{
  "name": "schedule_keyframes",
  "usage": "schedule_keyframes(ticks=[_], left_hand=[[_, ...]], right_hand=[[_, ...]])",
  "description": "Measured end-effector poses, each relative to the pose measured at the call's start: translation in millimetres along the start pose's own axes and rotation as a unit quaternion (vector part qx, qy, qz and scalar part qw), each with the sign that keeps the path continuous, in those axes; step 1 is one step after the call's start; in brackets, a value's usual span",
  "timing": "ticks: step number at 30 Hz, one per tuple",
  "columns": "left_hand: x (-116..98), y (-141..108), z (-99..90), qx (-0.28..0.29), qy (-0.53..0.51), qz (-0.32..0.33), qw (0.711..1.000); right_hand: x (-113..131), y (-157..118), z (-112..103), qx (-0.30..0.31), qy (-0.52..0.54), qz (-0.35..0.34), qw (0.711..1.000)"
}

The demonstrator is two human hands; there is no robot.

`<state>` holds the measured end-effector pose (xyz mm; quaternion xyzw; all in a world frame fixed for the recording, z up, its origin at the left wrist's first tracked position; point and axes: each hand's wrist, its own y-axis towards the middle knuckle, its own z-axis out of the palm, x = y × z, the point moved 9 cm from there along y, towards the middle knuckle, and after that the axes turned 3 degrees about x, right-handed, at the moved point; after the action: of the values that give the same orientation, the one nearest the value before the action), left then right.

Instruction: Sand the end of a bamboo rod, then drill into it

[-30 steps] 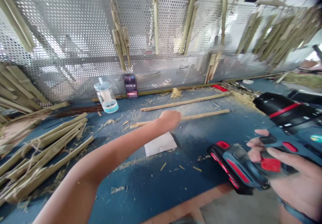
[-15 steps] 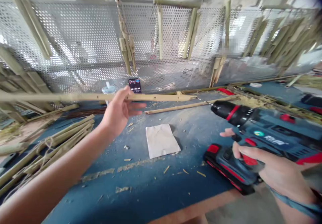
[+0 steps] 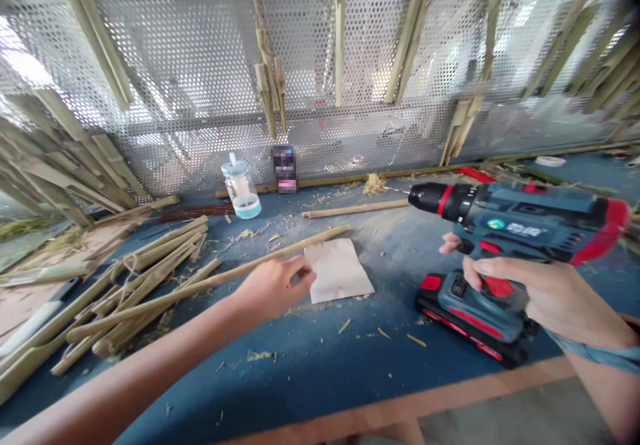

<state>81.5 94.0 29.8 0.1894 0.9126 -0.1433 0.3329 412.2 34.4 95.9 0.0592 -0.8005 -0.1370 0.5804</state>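
Observation:
My right hand (image 3: 545, 292) is wrapped around the handle of a blue, black and red cordless drill (image 3: 505, 215). The drill points left, and its thin bit is in the air with pale shavings behind the tip. My left hand (image 3: 277, 285) is at the left edge of a white sheet of paper (image 3: 337, 272), fingers loosely curled with a gap showing and nothing visible between them. Just beyond that hand, a long thin bamboo stick (image 3: 200, 286) lies slanting across the table, one end by the paper and the other over a bundle of bamboo pieces (image 3: 145, 275).
A clear lidded cup (image 3: 243, 188) and a phone (image 3: 284, 168) stand at the back, by a perforated metal screen (image 3: 200, 65) hung with bamboo strips. Another bamboo stick (image 3: 355, 209) lies behind the paper. Shavings are scattered over the blue tabletop (image 3: 310, 372).
My left hand has let go of the bamboo stick and come down towards the paper. The stick, held level in the air before, now lies on the table. The drill stays in my right hand.

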Motion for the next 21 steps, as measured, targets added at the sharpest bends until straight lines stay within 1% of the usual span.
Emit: schedule_keyframes(ticks=[1, 3, 4, 6, 8, 10, 12, 14, 15, 17, 19, 21], left_hand=[[-7.6, 10.5, -6.5, -0.021, 0.056, 0.02, 0.998], [-18.9, 38.1, -16.1, -0.047, 0.15, 0.052, 0.986], [-22.0, 53.4, -19.5, -0.055, 0.187, 0.062, 0.979], [-25.5, 81.4, -18.0, -0.041, 0.238, 0.089, 0.966], [-26.4, 100.3, -10.7, -0.022, 0.268, 0.112, 0.957], [-25.7, 108.8, -1.1, -0.009, 0.281, 0.124, 0.952], [-25.1, 110.4, 5.9, -0.002, 0.282, 0.121, 0.952], [-26.1, 109.1, 4.9, -0.001, 0.274, 0.11, 0.955], [-27.8, 108.2, -0.1, -0.004, 0.268, 0.103, 0.958], [-33.9, 105.8, -20.1, -0.02, 0.254, 0.094, 0.962], [-43.6, 101.7, -51.4, -0.05, 0.24, 0.094, 0.965], [-54.8, 95.1, -86.8, -0.091, 0.233, 0.103, 0.963]], right_hand=[[-2.0, 1.9, 3.8, 0.016, 0.016, 0.011, 1.0], [-5.4, 3.9, 15.3, 0.07, 0.048, 0.039, 0.996], [-4.9, 4.5, 17.1, 0.075, 0.054, 0.043, 0.995], [-1.2, 4.8, 20.5, 0.083, 0.058, 0.043, 0.994], [2.1, 4.8, 21.2, 0.072, 0.063, 0.042, 0.995], [0.9, 5.2, 19.0, 0.043, 0.075, 0.051, 0.995], [-2.3, 7.4, 16.9, 0.014, 0.089, 0.054, 0.994], [-5.2, 13.0, 19.1, 0.009, 0.093, 0.043, 0.995], [-6.2, 17.3, 22.3, 0.018, 0.095, 0.035, 0.995], [-7.0, 28.1, 31.8, 0.048, 0.104, 0.017, 0.993], [-6.3, 40.5, 44.0, 0.079, 0.111, 0.002, 0.991], [-3.3, 52.8, 55.5, 0.085, 0.097, -0.015, 0.992]])
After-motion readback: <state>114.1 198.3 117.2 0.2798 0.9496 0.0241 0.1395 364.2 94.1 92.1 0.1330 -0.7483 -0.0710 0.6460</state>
